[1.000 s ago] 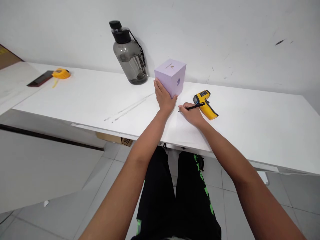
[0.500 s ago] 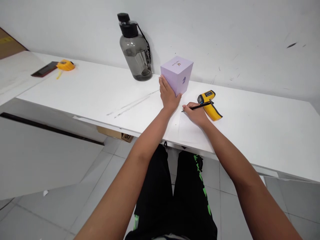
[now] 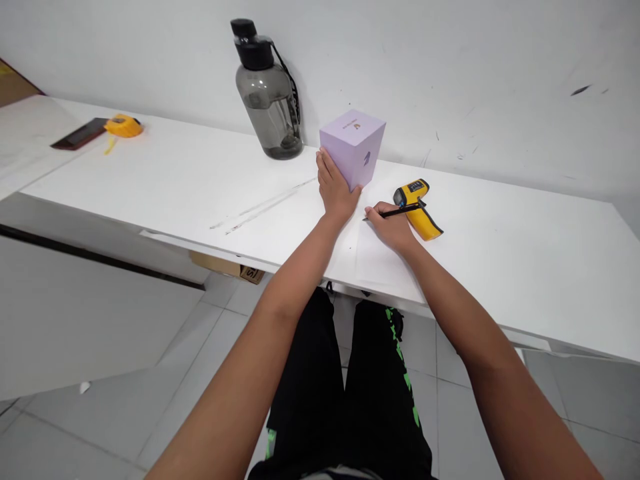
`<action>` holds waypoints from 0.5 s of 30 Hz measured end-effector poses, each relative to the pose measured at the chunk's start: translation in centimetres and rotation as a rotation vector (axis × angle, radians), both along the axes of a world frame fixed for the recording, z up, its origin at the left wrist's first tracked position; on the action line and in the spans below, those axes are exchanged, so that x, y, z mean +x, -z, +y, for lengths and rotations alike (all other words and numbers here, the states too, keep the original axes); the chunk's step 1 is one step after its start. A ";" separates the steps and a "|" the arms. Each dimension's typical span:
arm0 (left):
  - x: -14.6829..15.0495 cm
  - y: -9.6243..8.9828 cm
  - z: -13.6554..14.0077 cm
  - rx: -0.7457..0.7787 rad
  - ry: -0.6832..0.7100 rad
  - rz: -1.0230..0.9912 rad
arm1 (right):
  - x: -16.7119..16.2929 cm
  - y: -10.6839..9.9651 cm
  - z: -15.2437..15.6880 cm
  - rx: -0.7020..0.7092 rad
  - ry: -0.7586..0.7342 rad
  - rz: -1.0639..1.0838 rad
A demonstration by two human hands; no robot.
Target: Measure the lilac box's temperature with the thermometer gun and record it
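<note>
A lilac box (image 3: 350,153) with small logos stands on the white table near the wall. My left hand (image 3: 336,189) is closed around its lower near corner, fingers along the left face and thumb at the front. Between the fingers of my right hand (image 3: 391,227) is a black pen (image 3: 400,211), its tip pointing left, close to the table surface just in front of the box. Whether the tip touches cannot be told. A white sheet of paper (image 3: 373,260) lies under my right hand. Right beside that hand lies a yellow and black infrared thermometer (image 3: 425,223).
A grey, see-through water bottle (image 3: 270,110) stands against the wall, left of the box. Farther left on the white table (image 3: 170,173) lie an orange tape measure (image 3: 123,126) and a dark flat object (image 3: 80,134). Below the table edge is a cardboard box (image 3: 225,265).
The camera view has shifted slightly, so things appear a little farther left and up. Both hands keep their hold, with no clear movement against the table.
</note>
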State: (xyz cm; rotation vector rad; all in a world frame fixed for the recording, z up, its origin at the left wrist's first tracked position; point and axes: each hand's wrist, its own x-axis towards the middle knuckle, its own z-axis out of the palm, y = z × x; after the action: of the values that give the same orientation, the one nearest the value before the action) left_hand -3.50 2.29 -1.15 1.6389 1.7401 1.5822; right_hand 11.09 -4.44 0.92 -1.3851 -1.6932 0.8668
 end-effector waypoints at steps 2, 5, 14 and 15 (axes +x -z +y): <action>0.0 0.0 0.0 0.009 0.002 -0.002 | 0.0 0.0 0.0 0.002 0.001 0.000; 0.0 0.0 0.0 0.011 0.005 -0.001 | 0.1 0.0 0.0 -0.004 -0.009 -0.001; -0.2 -0.1 0.0 -0.001 0.018 -0.005 | 0.2 0.3 0.2 -0.004 -0.034 0.006; -0.2 -0.1 0.0 0.003 0.018 -0.006 | 0.1 0.3 0.3 -0.005 -0.027 0.007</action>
State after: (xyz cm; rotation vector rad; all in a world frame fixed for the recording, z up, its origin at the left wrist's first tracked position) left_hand -3.70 2.32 -1.10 1.6442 1.7162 1.5809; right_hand 11.24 -4.18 0.60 -1.3637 -1.7093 0.8912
